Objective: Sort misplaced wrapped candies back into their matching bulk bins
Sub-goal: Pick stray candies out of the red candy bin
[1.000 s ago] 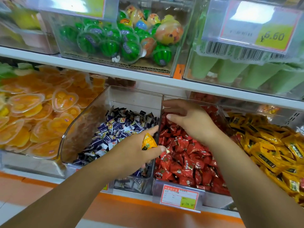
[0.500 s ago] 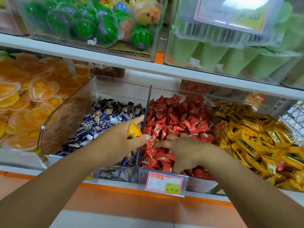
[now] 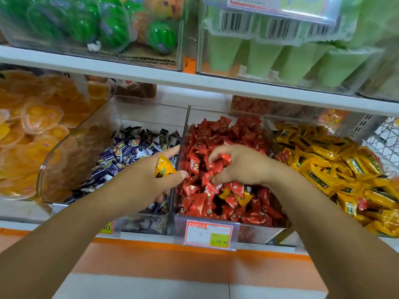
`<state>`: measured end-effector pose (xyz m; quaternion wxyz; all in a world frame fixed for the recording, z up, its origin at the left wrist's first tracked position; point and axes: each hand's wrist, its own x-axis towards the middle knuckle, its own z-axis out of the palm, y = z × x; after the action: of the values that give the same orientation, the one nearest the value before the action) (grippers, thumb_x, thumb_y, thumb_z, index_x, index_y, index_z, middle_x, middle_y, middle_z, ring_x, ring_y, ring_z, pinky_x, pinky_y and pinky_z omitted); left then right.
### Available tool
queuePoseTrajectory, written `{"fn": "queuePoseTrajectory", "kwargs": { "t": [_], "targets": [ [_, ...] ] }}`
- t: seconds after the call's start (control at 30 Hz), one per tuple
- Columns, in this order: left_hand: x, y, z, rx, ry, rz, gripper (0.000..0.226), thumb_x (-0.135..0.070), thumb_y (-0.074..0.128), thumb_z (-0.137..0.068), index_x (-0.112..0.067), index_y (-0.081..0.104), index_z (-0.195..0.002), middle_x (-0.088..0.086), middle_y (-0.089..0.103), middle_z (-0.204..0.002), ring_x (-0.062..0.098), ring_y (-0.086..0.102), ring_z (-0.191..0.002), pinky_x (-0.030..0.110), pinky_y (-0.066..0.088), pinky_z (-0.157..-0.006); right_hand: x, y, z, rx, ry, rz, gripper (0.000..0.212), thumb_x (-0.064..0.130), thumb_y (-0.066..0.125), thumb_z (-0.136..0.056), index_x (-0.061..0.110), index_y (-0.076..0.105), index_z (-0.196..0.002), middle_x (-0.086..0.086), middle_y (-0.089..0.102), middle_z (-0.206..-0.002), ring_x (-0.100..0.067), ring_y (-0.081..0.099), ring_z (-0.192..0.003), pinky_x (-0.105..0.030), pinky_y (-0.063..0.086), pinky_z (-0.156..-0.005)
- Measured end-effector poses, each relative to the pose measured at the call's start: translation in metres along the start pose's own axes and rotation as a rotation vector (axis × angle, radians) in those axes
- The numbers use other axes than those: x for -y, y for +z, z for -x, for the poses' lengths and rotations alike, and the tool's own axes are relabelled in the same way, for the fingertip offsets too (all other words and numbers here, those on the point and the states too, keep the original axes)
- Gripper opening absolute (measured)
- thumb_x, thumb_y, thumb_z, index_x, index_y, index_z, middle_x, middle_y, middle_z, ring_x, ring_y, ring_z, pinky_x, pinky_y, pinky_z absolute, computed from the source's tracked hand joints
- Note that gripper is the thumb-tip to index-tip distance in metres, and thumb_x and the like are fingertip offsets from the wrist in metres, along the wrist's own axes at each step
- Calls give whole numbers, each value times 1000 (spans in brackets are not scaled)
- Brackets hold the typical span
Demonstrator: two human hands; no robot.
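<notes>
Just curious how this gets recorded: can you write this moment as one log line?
left hand: holds yellow candy | right hand: grips red candies in red bin | stray yellow candies: visible in red bin

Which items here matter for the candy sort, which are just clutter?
Job:
left hand holds yellow candy
right hand grips red candies in red bin
stray yellow wrapper among the reds
yellow bin

Clutter:
purple candy bin
orange jelly cups
watermelon toys
green cups
price tag

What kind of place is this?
Most likely a shop's bulk candy aisle: clear bins heaped with wrapped candies sit on shelves, with a price tag clipped to a bin front.
</notes>
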<state>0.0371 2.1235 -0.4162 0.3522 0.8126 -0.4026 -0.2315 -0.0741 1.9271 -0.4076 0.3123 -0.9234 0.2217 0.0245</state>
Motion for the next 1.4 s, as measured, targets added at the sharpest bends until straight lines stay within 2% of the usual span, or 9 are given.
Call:
{"fn": "queuePoseTrajectory", "kwargs": {
  "t": [0.07,0.2,0.3,0.43,0.53,0.77,1.03,1.27,1.4],
  "targets": [
    [0,0,0,3,0,-9,65,-46,57,-89,-53,22,-143,-5,56,-49,1,49,-40,11,32,-38,6,-10,3,-102,1,-96,36,25,84,-69,36,63,-96,4,65,-110,-22,65,-94,-31,51,-81],
    [1,-1,0,2,-3,-5,66,-46,58,-88,-53,22,-143,-5,55,-48,1,48,-39,12,31,-37,16,-13,-5,-310,-9,-229,41,33,82,-72,29,63,-107,1,68,-100,-20,66,-85,-26,51,-70],
    [1,-1,0,10,2,-9,67,-46,57,-89,-53,20,-144,-8,57,-49,0,51,-42,11,31,-37,20,-4,-17,-395,-45,-270,53,41,82,-71,30,59,-118,9,61,-114,-9,59,-102,-19,47,-79],
    [2,-2,0,17,6,-16,67,-47,57,-89,-53,19,-145,-7,58,-50,0,50,-41,12,32,-38,14,-12,-15,-372,-71,-114,73,47,78,-73,41,43,-136,7,41,-146,-7,42,-126,-9,33,-91],
    [1,-3,0,21,8,-11,66,-47,56,-89,-53,20,-145,-3,55,-51,1,48,-39,13,32,-37,7,-27,-1,-366,-31,63,65,43,74,-80,41,43,-137,9,40,-148,-13,39,-133,-16,30,-95],
    [4,-3,0,21,17,-25,67,-50,56,-88,-54,20,-144,4,59,-58,1,53,-45,14,34,-40,17,-6,29,-234,-156,253,16,28,65,-90,37,70,-102,15,68,-106,-1,60,-93,-21,45,-85],
    [4,-1,0,10,14,-19,68,-48,56,-89,-50,20,-146,5,62,-63,2,56,-48,14,38,-43,6,26,3,-50,-53,666,52,43,59,-88,29,46,-137,-1,49,-129,-23,41,-123,-40,37,-100],
    [6,-1,-2,36,15,-8,67,-49,55,-89,-52,19,-145,-6,60,-59,2,57,-50,15,40,-45,10,17,6,47,18,607,34,37,67,-82,28,61,-114,10,58,-106,-18,50,-109,-39,41,-96],
    [6,-1,-3,30,16,-12,68,-49,56,-89,-51,19,-145,0,61,-61,2,57,-49,14,39,-43,3,0,12,80,26,355,17,26,72,-79,32,63,-92,14,60,-90,-10,60,-87,-33,52,-81]
  ]
}}
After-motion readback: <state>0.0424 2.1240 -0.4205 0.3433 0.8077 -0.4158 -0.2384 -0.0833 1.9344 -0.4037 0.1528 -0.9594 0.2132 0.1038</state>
